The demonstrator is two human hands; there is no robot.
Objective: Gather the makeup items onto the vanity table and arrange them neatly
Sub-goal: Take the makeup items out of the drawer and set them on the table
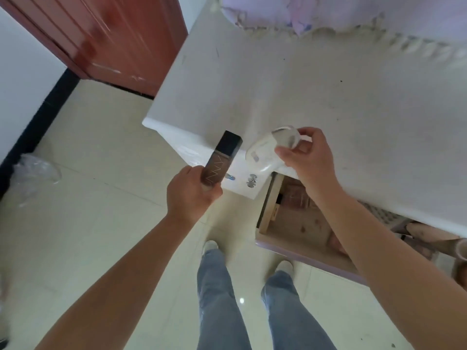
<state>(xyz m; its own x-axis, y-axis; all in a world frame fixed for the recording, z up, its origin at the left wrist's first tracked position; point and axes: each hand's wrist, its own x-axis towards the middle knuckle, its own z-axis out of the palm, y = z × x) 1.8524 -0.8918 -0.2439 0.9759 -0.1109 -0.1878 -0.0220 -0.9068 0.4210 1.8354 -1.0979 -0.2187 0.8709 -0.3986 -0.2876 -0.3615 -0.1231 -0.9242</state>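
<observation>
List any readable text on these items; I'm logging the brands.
Dark rectangular bottle in the left hand: pale zigzag lettering, too blurred to read.
White rounded plastic bottle in the right hand: small greyish label, too blurred to read.
Nothing else carries text.

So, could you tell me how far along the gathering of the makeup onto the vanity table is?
Early on. Nothing lies arranged on the vanity table yet. In hand: the left hand grips a dark bottle, and the right hand holds a white container over the table's front edge. Left: setting both down, arranging them, and checking the open drawer.
</observation>
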